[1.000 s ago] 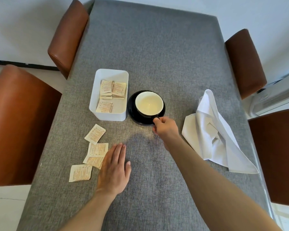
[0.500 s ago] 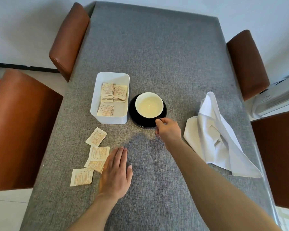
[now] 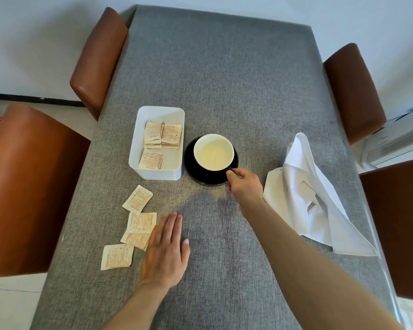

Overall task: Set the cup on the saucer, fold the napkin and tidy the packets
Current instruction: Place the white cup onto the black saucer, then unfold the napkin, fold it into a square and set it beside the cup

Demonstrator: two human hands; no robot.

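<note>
Grey woven cloth covers the long table (image 3: 224, 75), with brown leather chairs (image 3: 98, 60) drawn up along both sides. On it the cup (image 3: 214, 152), cream inside and dark outside, sits on the black saucer (image 3: 202, 178), a little toward the far side of centre. The right hand (image 3: 244, 184) pinches the cup's handle at the near right edge, fingers curled round it. The left hand (image 3: 166, 248) lies flat and relaxed on the cloth, its edge overlapping one of the loose packets (image 3: 137, 198) scattered near the white tray (image 3: 156, 173), which holds more packets. The crumpled white napkin (image 3: 315, 198) lies to the right, unfolded.

The cup step looks nearly finished. To end it well, the fingers should let go gently, straight back, so the cup does not twist or skid on the glazed saucer. A small nudge toward centre first would seat it better. The napkin just beside that wrist suits the next reach.
</note>
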